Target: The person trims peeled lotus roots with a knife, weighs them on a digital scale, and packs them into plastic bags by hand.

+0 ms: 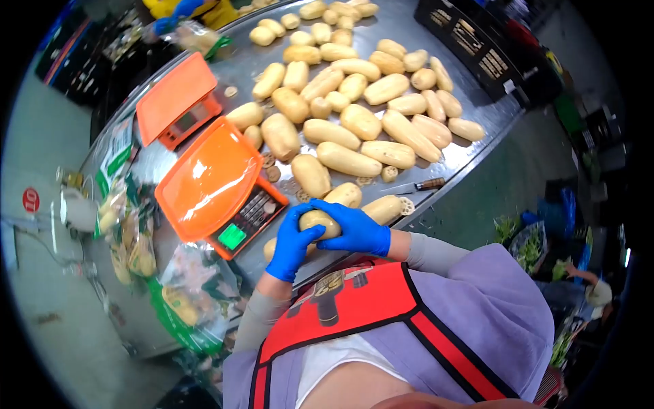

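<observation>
Both hands wear blue gloves and are closed around one pale peeled lotus root [318, 221] at the table's near edge. My left hand [291, 244] wraps its left side, and my right hand [357, 230] covers its right side; the fingertips meet over the top. Just beyond the hands lies another lotus root [346, 195], and a longer lotus root [383, 209] rests beside the right hand. A holed end slice [407, 206] sits near it. To the right lies a knife [429, 184] with a brown handle.
Many lotus roots [349, 159] spread over the metal table [470, 153]. Left of my hands stands an orange scale [211, 180] with a lit green display, and a second orange scale [178, 95] is behind it. Bagged lotus roots [184, 303] lie at left. A black crate [470, 44] borders the far right.
</observation>
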### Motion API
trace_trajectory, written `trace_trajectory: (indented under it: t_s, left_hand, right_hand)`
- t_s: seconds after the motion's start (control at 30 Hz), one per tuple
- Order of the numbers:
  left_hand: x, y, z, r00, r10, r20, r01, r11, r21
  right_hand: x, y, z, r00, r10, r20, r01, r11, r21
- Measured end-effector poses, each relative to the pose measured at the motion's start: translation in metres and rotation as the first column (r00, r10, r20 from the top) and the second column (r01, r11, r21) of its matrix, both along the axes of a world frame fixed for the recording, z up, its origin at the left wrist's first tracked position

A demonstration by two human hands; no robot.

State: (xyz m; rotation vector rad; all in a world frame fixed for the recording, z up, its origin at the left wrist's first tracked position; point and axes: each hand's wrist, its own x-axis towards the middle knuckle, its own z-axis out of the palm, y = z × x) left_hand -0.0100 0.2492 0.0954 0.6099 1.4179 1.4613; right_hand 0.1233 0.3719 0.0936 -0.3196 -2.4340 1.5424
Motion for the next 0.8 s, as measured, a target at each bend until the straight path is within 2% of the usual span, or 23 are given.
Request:
trace_trajectory:
  t_s: [0.07,0.1,0.13,0.17,0.2,0.23,0.27,0.33,0.4,0.43,0.47,0.53,0.6,0.63,0.67,0.7,0.73,0.8]
  left_hand:
    - [0.009,0.017,-0.008,0.995,-0.101,-0.024,0.101,0.995,-0.006]
    - [0.012,0.023,-0.009,0.995,-0.061,-0.085,0.064,0.997,0.036]
    - [0.013,0.027,-0.01,0.989,-0.012,-0.145,0.025,0.996,0.083]
    - [0.003,0.028,-0.005,0.987,-0.014,-0.162,0.032,0.994,0.108]
    - [-0.004,0.029,0.001,0.989,0.085,-0.122,-0.07,0.99,0.124]
    - [-0.014,0.025,0.001,0.987,0.139,-0.086,-0.128,0.984,0.124]
    - [-0.025,0.019,0.001,0.98,0.195,-0.05,-0.187,0.975,0.123]
    - [-0.034,0.004,0.011,0.964,0.264,-0.013,-0.262,0.962,0.083]
    - [-0.034,-0.009,0.005,0.947,0.319,-0.038,-0.315,0.946,0.076]
    - [-0.031,-0.014,0.008,0.932,0.359,-0.04,-0.358,0.933,0.036]
    - [-0.028,-0.018,0.009,0.915,0.4,-0.043,-0.401,0.916,-0.002]
    - [-0.025,-0.027,0.001,0.904,0.425,-0.054,-0.427,0.904,-0.036]
    - [-0.022,-0.037,-0.011,0.913,0.406,-0.038,-0.407,0.911,-0.058]
    - [-0.022,-0.04,-0.012,0.911,0.412,-0.022,-0.412,0.909,-0.061]
    - [-0.021,-0.043,-0.011,0.907,0.421,-0.024,-0.422,0.905,-0.064]
    - [-0.021,-0.047,-0.009,0.896,0.444,-0.02,-0.445,0.894,-0.062]
    - [-0.021,-0.05,-0.008,0.885,0.465,-0.018,-0.465,0.883,-0.062]
    - [-0.027,-0.062,-0.018,0.875,0.483,-0.025,-0.483,0.873,-0.072]
  right_hand:
    - [0.021,0.014,-0.002,0.998,-0.061,-0.002,0.06,0.98,-0.191]
    - [0.031,0.027,-0.007,0.995,-0.1,0.01,0.098,0.947,-0.305]
    - [0.044,0.044,0.017,0.959,-0.093,0.269,0.254,0.705,-0.662]
    - [0.055,0.07,0.002,0.971,-0.153,0.184,0.238,0.709,-0.664]
    - [0.066,0.097,0.022,0.925,-0.212,0.315,0.373,0.661,-0.651]
    - [0.077,0.13,0.027,0.918,-0.295,0.264,0.389,0.554,-0.736]
    - [0.095,0.182,0.009,0.917,-0.375,0.134,0.363,0.651,-0.667]
    - [0.126,0.317,-0.017,0.851,-0.468,-0.238,0.261,0.77,-0.582]
    - [0.149,0.399,0.08,0.67,-0.7,-0.249,0.181,0.479,-0.859]
    - [0.15,0.417,0.112,0.491,-0.838,-0.239,0.376,0.451,-0.809]
    - [0.161,0.446,0.12,0.522,-0.78,-0.344,0.651,0.625,-0.431]
    - [0.133,0.419,0.154,0.385,-0.838,-0.386,0.551,0.544,-0.633]
    - [0.103,0.407,0.13,0.473,-0.832,-0.29,0.652,0.552,-0.519]
    - [0.088,0.389,0.11,0.592,-0.768,-0.243,0.64,0.632,-0.437]
    - [0.075,0.373,0.085,0.641,-0.742,-0.195,0.659,0.663,-0.354]
    - [0.053,0.298,0.099,0.722,-0.685,-0.097,0.606,0.694,-0.388]
    - [0.049,0.306,0.066,0.803,-0.595,0.036,0.577,0.759,-0.301]
    - [0.045,0.3,-0.01,0.877,-0.48,0.004,0.48,0.877,0.035]
